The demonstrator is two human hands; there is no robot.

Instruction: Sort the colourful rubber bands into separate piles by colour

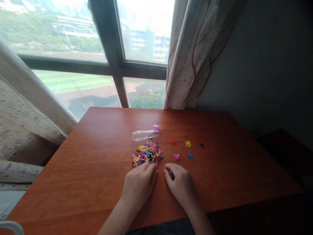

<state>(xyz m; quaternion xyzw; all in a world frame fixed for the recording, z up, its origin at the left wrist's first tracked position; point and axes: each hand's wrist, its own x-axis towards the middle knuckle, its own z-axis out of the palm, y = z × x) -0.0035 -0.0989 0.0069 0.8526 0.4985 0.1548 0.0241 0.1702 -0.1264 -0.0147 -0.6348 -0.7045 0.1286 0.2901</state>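
A heap of small, many-coloured rubber bands [146, 152] lies on the brown table. At its near edge my left hand [140, 182] is closed, fingers pressed together, with a pink rubber band [156, 165] at the fingertips. Just to the right, apart from the heap, my right hand [179, 182] is curled with thumb and forefinger together; whatever it may hold is hidden. Beyond it sit small single-colour groups: red bands [173, 142], yellow bands [188, 144], black bands [201, 145], pink bands [176, 156] and blue bands [190, 156].
Behind the heap a clear bottle [144, 135] lies on its side, a pink looped cap [156, 127] by its mouth. The wooden table [85, 169] reaches back to a window [144, 39] with curtains. A white curved object [11, 226] shows at the lower left.
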